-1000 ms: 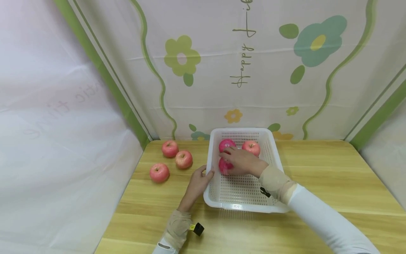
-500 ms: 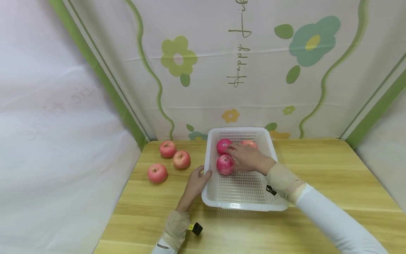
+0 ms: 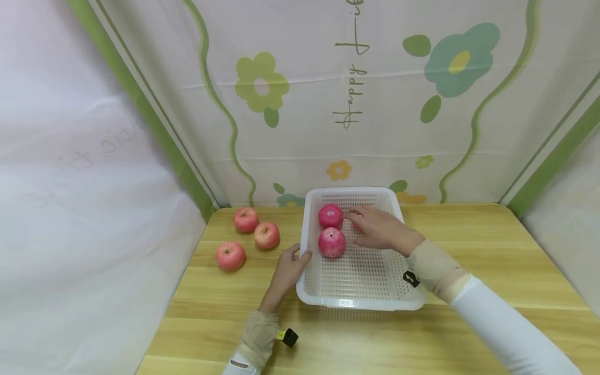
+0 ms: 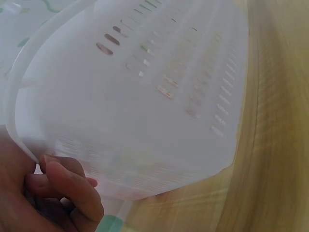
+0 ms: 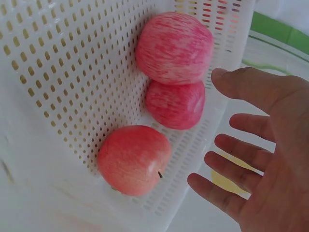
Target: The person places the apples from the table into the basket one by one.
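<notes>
A white perforated plastic basket (image 3: 358,281) stands on the wooden table. My left hand (image 3: 287,273) grips its left rim, thumb over the edge and fingers curled beneath it in the left wrist view. Two deep pink streaked apples, one farther back (image 3: 330,215) and one nearer (image 3: 332,242), sit side by side along the basket's left part. My right hand (image 3: 380,229) hovers over the basket, fingers spread and holding nothing in the right wrist view. Below it lies a lighter red apple (image 5: 134,159) with a stem, mostly hidden by that hand in the head view.
Left of the basket, three loose apples rest on the table: one at the back (image 3: 246,220), one beside it (image 3: 266,236) and one nearer (image 3: 230,255). A flower-print cloth wall (image 3: 300,130) rises right behind the table's far edge.
My right hand has let go of the nearer deep pink apple and moved right, now over the lighter apple. The left hand keeps its grip on the rim.
</notes>
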A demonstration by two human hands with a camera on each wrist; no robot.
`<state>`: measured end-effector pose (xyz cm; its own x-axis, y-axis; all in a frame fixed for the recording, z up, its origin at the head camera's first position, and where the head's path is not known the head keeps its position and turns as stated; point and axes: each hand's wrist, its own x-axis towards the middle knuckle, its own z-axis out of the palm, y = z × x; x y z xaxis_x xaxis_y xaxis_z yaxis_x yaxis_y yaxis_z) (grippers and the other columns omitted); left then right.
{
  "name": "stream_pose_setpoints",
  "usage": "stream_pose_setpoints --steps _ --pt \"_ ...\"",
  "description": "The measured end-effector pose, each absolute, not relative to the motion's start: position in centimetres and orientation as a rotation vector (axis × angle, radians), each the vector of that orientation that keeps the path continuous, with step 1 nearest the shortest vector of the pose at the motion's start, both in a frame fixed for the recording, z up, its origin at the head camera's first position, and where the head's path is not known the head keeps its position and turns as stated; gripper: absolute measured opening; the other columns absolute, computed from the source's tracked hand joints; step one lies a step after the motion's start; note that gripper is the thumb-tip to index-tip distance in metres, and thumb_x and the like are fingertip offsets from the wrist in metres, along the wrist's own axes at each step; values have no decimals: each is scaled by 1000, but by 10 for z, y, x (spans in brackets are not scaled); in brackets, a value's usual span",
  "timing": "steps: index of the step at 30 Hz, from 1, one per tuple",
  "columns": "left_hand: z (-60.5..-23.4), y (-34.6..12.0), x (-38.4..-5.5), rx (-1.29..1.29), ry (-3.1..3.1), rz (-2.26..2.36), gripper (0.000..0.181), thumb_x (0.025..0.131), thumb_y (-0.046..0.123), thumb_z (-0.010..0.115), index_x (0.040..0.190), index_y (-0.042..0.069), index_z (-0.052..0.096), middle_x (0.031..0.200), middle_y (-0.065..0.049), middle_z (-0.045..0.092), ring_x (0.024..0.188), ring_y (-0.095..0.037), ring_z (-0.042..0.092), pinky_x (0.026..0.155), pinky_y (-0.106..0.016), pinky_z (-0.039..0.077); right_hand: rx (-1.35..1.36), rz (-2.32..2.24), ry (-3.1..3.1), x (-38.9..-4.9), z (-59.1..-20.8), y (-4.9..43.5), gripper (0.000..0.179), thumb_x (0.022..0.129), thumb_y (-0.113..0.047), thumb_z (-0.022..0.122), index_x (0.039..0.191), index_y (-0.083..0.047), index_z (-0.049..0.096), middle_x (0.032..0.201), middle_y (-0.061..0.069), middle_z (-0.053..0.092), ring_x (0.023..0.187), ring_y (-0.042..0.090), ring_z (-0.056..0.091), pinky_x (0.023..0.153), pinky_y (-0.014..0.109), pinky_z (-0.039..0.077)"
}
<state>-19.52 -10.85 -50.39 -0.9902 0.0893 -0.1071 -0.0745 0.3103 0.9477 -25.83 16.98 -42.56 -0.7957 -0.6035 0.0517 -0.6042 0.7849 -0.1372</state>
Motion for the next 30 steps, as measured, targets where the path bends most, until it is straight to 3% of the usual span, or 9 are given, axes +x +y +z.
stream_pose_setpoints --steps 12,20,30 --pt "-505 -108 -196 2 2402 1789 51 106 28 61 146 -3 59 111 -33 76 95 -43 79 72 -41 67 931 289 -2979 -248 -411 188 70 91 -29 84 154 -15 56 154 17 56 144 41 51 109 63 53" --pt "-506 -108 -196 -3 2408 1791 51 105 30 62 144 -3 60 109 -31 77 90 -35 81 70 -40 67 954 332 -2935 -243 -409 208 68 93 -25 81 154 -8 55 150 19 57 139 41 54 107 62 54" --pt "-506 -108 -196 8 2408 1803 50 105 29 62 144 -2 61 107 -31 77 90 -39 80 69 -40 67 887 398 -2894 -237 -413 226 60 94 -22 81 147 -4 59 145 19 60 132 42 59 101 60 57"
